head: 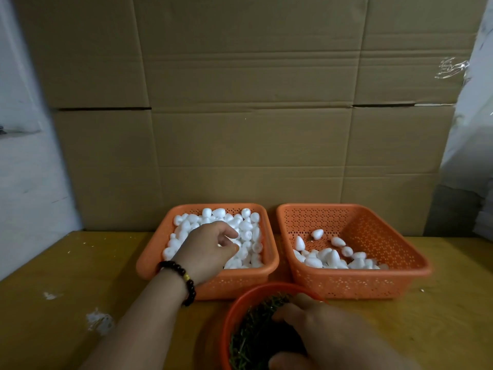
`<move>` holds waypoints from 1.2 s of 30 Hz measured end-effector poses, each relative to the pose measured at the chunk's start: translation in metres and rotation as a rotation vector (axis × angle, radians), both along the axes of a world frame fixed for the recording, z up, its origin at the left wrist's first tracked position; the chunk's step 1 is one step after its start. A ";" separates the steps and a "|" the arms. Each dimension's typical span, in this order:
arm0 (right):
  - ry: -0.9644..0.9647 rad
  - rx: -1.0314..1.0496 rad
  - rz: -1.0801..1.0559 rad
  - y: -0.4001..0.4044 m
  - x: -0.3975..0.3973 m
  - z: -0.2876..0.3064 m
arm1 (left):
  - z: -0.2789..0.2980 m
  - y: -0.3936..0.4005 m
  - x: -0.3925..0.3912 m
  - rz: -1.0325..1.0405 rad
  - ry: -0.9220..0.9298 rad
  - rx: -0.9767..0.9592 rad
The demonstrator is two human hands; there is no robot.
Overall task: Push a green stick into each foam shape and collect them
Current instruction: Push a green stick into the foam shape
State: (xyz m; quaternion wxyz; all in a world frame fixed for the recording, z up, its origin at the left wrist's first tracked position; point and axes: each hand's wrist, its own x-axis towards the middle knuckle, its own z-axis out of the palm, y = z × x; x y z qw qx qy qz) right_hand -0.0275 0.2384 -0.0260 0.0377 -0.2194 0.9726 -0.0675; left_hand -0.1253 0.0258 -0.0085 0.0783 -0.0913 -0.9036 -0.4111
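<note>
Left hand (210, 249) curls over light, crushable foam shapes (245, 225), grip unclear; take one gently by its sides. Right hand (325, 335) digs among thin sticks (253, 329), grip hidden.

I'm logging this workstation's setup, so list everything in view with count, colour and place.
Left basket: one, orange, table's back left.
Right basket: one, orange, beside it on the right.
Foam shapes: many, white; left basket heaped, fewer in the right basket.
Bowl: one, red-orange, front centre.
Green sticks: many, in the bowl.
Table: one, yellow-brown.
Cardboard: brown, behind.
Bracelet: one, dark beads, left wrist.
Left hand: over the left basket's foam.
Right hand: in the bowl.
</note>
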 end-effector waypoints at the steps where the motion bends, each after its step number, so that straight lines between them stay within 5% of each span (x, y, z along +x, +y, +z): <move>1: -0.009 0.023 0.010 -0.001 0.000 -0.005 | 0.001 0.002 -0.005 -0.015 -0.002 -0.118; 5: 0.004 0.096 0.047 -0.002 -0.001 -0.017 | -0.001 0.007 -0.026 -0.053 -0.181 -0.454; 12: -0.065 0.036 0.077 -0.009 -0.002 -0.012 | 0.003 0.012 -0.046 -0.110 -0.364 -0.665; 23: -0.031 0.000 0.062 -0.014 -0.002 -0.010 | -0.004 0.012 -0.055 -0.164 -0.361 -0.670; 28: -0.019 -0.051 0.055 -0.011 -0.004 -0.010 | -0.001 0.002 -0.048 -0.104 -0.282 -0.391; 36: -0.011 -0.122 0.030 -0.007 -0.004 -0.008 | -0.002 0.003 -0.002 -0.045 -0.090 0.424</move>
